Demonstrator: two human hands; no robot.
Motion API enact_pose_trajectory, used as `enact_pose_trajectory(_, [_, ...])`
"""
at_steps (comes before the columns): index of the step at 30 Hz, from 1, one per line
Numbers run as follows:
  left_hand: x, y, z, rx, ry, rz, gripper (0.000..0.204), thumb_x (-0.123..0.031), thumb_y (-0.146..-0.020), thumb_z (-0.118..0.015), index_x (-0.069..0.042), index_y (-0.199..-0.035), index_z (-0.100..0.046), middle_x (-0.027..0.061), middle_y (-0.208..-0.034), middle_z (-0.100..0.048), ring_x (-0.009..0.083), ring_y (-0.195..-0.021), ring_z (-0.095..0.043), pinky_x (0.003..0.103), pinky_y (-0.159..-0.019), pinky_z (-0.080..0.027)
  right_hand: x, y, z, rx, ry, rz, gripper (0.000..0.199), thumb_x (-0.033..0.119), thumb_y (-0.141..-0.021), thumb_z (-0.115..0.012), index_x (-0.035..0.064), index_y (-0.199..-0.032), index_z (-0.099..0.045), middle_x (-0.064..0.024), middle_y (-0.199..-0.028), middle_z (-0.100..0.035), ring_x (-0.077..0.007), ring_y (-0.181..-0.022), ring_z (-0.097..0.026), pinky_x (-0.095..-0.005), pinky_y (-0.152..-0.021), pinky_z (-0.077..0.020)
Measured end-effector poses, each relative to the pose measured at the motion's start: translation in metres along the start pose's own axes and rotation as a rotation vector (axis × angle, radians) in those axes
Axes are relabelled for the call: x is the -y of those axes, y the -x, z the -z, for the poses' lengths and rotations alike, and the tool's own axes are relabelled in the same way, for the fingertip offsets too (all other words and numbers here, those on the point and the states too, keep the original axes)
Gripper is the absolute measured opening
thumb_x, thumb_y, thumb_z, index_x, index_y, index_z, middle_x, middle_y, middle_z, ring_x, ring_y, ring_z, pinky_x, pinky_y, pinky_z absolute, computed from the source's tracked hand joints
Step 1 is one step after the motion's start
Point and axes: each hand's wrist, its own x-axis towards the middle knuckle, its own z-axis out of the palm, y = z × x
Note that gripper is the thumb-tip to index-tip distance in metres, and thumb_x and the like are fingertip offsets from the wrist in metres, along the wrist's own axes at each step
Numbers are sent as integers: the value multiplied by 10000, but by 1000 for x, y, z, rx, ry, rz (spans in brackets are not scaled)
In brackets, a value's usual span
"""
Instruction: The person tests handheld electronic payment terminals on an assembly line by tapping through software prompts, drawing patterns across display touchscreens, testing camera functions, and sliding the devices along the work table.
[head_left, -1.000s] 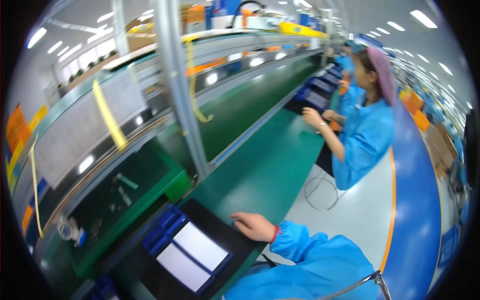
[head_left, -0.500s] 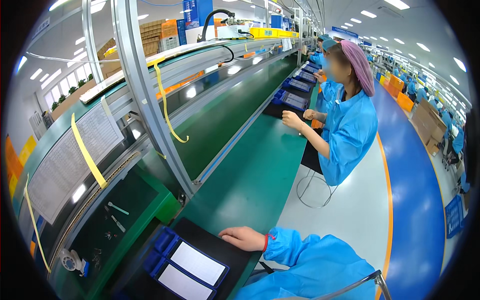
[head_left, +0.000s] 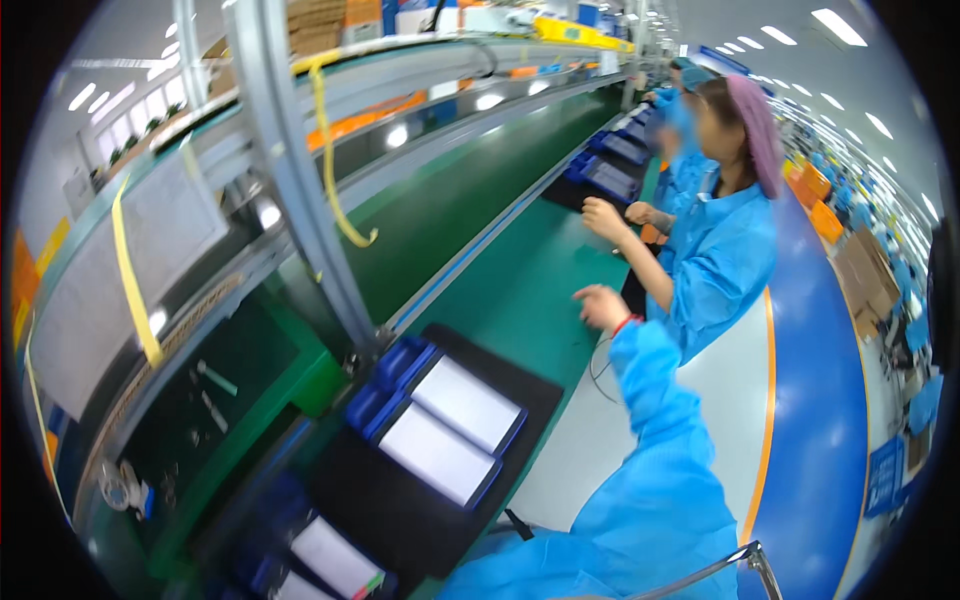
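A long factory hall with ceiling lights runs away from the camera, and a green bench stretches along it beside a raised conveyor frame with grey posts and yellow straps. To the right lies a pale floor with a blue lane edged in orange.

A co-worker in a blue coat and pink cap sits further down the bench, hands near a blue tray there.

On the near bench a black mat carries two blue trays side by side, each with a white panel on top. A third white panel lies nearer the lower edge.

The person's right hand, in a blue sleeve with a red cuff band, is raised above the bench beyond the mat, well apart from the trays. Its fingers are loosely curled and hold nothing.

The left hand is out of sight.
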Motion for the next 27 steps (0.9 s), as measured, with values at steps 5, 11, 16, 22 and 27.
enact_pose_trajectory(5, [37,26,-41,0,17,-150,344,-102,-910,-459,19,-1232,-448,169,-1143,-548,251,-1013,-545,340,-878,-448,65,-13,13,201,-31,-259,287,103,-807,-430,32,-992,-637,-51,-688,-598,-144,-573,-578,-283,-502,-481])
enact_pose_trajectory(11, [-5,72,-161,-84,54,-215,308,-54,-893,-457,45,-1184,-489,156,-1078,-598,208,-921,-602,301,-803,-496,89,30,-12,36,274,150,249,114,-782,-468,13,-867,-680,-156,-884,-666,-292,-835,-635,-344,-773,-487])
enact_pose_trajectory(16, [-3,74,-169,-158,-31,-357,350,-109,-925,-437,51,-1232,-486,139,-1133,-583,179,-970,-575,269,-853,-453,114,61,-28,-336,139,-48,252,88,-842,-473,24,-1046,-607,-162,-899,-660,-269,-855,-637,-335,-770,-487])
enact_pose_trajectory(22, [-29,86,-182,18,70,-362,476,-258,-973,-309,14,-1363,-306,162,-1252,-495,234,-1162,-474,321,-993,-361,241,162,-91,79,-692,305,263,96,-946,-416,14,-1162,-543,-126,-976,-617,-230,-930,-611,-330,-842,-490])
enact_pose_trajectory(27, [-35,66,-193,175,256,-196,548,-348,-962,-318,-84,-1424,-187,114,-1256,-494,219,-1087,-546,309,-936,-438,306,147,-142,734,-929,-167,519,300,-977,-352,62,-1415,-207,-191,-1285,-444,-269,-1153,-485,-378,-977,-388])
